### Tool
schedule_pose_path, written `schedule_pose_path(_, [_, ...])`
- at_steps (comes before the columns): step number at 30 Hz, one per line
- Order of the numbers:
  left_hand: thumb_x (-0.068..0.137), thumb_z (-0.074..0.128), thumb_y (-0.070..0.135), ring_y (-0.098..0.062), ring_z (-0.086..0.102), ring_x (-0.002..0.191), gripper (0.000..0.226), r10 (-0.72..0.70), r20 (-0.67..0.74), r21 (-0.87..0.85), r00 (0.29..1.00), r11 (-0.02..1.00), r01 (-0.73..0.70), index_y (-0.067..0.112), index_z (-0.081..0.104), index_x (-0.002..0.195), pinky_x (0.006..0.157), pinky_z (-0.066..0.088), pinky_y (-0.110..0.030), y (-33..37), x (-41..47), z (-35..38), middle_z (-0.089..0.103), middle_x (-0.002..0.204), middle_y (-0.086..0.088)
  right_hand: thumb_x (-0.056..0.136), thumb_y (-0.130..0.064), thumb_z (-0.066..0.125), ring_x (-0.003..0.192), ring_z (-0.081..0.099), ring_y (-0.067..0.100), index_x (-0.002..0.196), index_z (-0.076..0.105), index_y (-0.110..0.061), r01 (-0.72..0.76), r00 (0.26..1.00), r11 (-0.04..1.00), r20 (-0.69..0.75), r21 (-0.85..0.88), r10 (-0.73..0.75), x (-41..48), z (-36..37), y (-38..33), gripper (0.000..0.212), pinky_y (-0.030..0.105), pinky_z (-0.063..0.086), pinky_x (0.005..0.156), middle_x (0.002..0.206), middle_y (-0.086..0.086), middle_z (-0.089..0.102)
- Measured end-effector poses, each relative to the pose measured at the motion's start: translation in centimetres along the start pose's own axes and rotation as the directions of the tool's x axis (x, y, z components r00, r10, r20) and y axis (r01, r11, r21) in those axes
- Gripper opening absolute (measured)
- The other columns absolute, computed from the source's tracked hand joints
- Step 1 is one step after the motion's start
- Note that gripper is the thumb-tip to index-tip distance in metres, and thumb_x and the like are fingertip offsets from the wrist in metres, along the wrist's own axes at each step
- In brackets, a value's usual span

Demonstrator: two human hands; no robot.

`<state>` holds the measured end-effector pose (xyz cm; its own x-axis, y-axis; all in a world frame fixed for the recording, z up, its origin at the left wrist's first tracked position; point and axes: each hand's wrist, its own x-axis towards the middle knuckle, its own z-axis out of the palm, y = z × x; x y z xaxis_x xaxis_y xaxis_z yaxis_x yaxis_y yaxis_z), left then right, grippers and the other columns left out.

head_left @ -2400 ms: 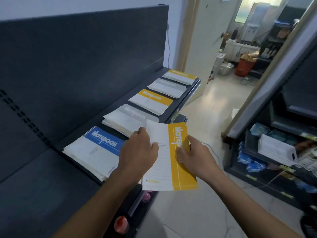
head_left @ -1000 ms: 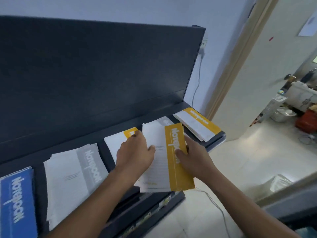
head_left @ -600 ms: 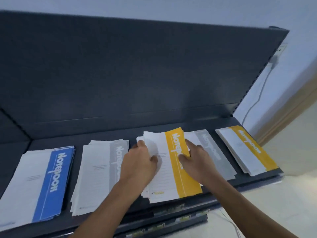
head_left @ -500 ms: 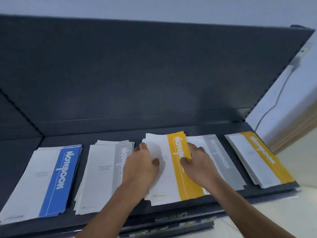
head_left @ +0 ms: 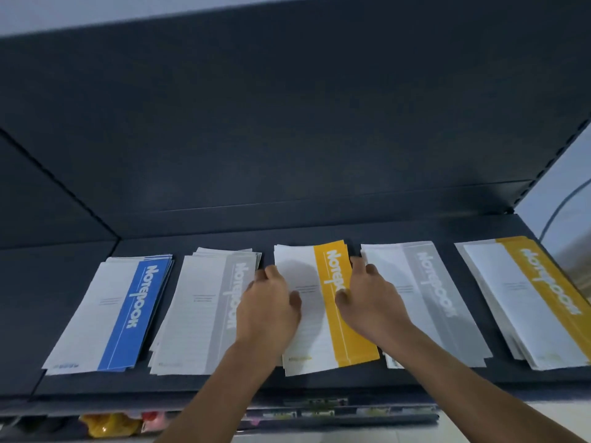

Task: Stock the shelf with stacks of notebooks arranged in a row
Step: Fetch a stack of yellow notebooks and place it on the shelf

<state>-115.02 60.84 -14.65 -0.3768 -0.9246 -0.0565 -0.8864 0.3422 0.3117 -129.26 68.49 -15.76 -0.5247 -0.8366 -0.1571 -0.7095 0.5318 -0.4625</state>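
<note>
Here left hand and right hand pinch edges of yellow stack.

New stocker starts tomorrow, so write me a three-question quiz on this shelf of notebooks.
1. How many notebook stacks lie in the row on the shelf?
2. True or false: the far-right stack has a blue band.
3. Which stack do the left hand and right hand hold?
A) a grey-banded one
B) the middle yellow-banded stack
C) the blue-banded one

Key: 1. five; 2. false, its band is yellow; 3. B.
</note>
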Motion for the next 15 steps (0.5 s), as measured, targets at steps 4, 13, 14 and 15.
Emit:
schedule_pose_path(4, [0.099, 0.052, 0.039, -0.025, 0.056, 0.113, 0.038, 0.042, -0.045, 0.086, 0.998, 0.996, -0.038, 0.013, 0.044, 0.127, 0.078, 0.050, -0.035, -0.1, -0.5, 0.3, 0.055, 0.125, -0.005, 0.097, -0.026, 0.055, 0.095, 0.062, 0.027, 0.129, 0.039, -0.014, 0.057, 0.998, 0.998, 0.003, -0.021, -0.057, -0.3, -0.2, 0.3, 0.037, 0.031, 0.042, 0.069, 0.112, 0.006, 0.058])
schedule_pose_path(13, [0.099, 0.050, 0.045, -0.022, 0.058, 0.112, 0.040, 0.029, -0.074, 0.086, 0.997, 0.996, -0.022, 0.019, 0.046, 0.129, 0.080, 0.052, -0.033, -1.0, -0.9, -0.1, 0.057, 0.125, -0.001, 0.099, -0.031, 0.055, 0.100, 0.063, 0.024, 0.128, 0.051, -0.015, 0.119, 0.991, 0.991, -0.061, -0.065, -0.123, 0.2, -1.2, 0.3, 0.034, 0.032, 0.050, 0.077, 0.113, 0.004, 0.060])
schedule_pose_path(14, [0.098, 0.051, 0.044, -0.022, 0.058, 0.113, 0.040, 0.027, -0.079, 0.076, 0.996, 0.997, -0.021, 0.019, 0.046, 0.130, 0.080, 0.053, -0.034, -1.1, -0.8, -0.3, 0.057, 0.125, 0.000, 0.099, -0.032, 0.055, 0.101, 0.063, 0.023, 0.130, 0.050, -0.016, 0.126, 0.989, 0.990, -0.066, -0.067, -0.131, 0.2, -1.3, 0.3, 0.036, 0.033, 0.051, 0.079, 0.115, 0.003, 0.060])
schedule_pose_path(15, [0.098, 0.052, 0.044, -0.022, 0.059, 0.113, 0.041, 0.025, -0.083, 0.068, 0.996, 0.998, -0.020, 0.020, 0.046, 0.131, 0.080, 0.053, -0.034, -1.2, -0.8, -0.6, 0.057, 0.126, 0.000, 0.099, -0.033, 0.055, 0.102, 0.063, 0.023, 0.132, 0.050, -0.017, 0.134, 0.988, 0.989, -0.070, -0.070, -0.139, 0.1, -1.4, 0.2, 0.037, 0.034, 0.053, 0.080, 0.118, 0.003, 0.060])
